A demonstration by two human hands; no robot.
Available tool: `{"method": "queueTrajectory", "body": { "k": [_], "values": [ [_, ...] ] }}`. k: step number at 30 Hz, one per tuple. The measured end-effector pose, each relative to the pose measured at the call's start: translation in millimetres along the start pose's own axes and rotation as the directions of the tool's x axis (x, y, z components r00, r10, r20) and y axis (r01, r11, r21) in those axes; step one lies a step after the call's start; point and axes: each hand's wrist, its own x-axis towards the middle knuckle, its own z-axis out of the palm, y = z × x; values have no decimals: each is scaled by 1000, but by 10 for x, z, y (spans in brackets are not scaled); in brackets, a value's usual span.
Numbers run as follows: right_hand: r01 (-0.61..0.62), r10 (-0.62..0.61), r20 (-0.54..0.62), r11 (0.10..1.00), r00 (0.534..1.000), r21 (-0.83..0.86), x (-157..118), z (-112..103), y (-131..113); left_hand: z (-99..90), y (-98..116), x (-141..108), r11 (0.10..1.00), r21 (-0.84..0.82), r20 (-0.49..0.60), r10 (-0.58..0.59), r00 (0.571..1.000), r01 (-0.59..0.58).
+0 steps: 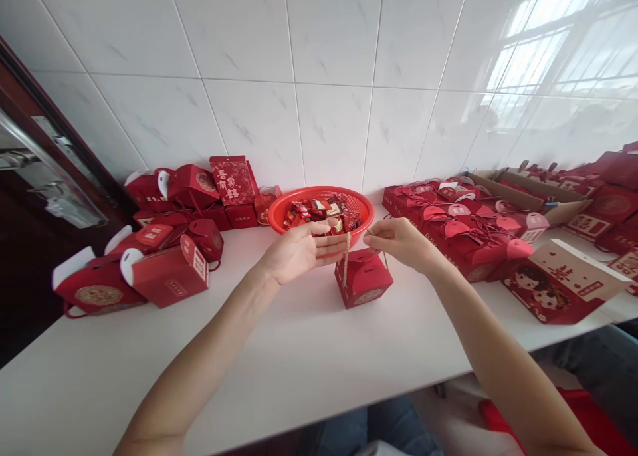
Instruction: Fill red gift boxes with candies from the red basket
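A small red gift box (366, 280) with a rope handle (347, 260) stands on the white table in front of me. My right hand (399, 242) pinches the rope just above the box's right side. My left hand (302, 248) is at the upper left of the box, palm partly showing and fingers stretched out. The rope's left strand runs at those fingertips; whether they press on it I cannot tell. Behind both hands sits an orange-red plastic basket (279, 207) with wrapped sweets (319, 210) inside.
Several red gift boxes (172, 270) are grouped at the left, and many more (448, 223) fill the right. A larger printed box (553, 283) stands near the right front edge. A cardboard tray (563, 211) lies behind it. White tiled wall (333, 123) backs the table (279, 363).
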Motion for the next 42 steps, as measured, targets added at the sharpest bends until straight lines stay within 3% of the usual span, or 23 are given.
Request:
{"method": "queueTrajectory", "body": {
  "k": [5, 12, 21, 26, 28, 31, 35, 38, 42],
  "values": [
    [-14, 15, 72, 1000, 997, -12, -9, 41, -130, 82, -36, -58, 996, -72, 55, 47, 997, -43],
    [-89, 71, 163, 990, 984, 107, -47, 150, -245, 90, -65, -42, 991, -101, 62, 90, 994, -83],
    [-104, 104, 2, 994, 995, 24, 55, 327, -15, 76, -200, 26, 969, 151, 100, 179, 979, -193],
    [-133, 134, 10, 971, 991, 199, 45, 394, 92, 31, -283, 82, 946, 237, 150, 190, 970, -222],
    [-154, 160, -3, 957, 987, 245, 42, 410, 106, 3, -325, 102, 858, 431, 108, 257, 960, -278],
    [-124, 140, -55, 964, 989, 234, 53, 415, 110, -28, -418, 129, 589, 766, 21, 374, 927, -256],
    [-87, 105, -89, 979, 990, 183, 62, 411, 95, -25, -578, 168, 336, 932, 4, 370, 929, -138],
    [-94, 114, -96, 978, 989, 188, 48, 393, 57, -9, -663, 195, 247, 961, 20, 381, 924, -123],
    [-112, 137, -77, 958, 988, 265, 18, 337, 1, -3, -684, 209, 223, 960, 74, 389, 918, -172]
  ]
}}
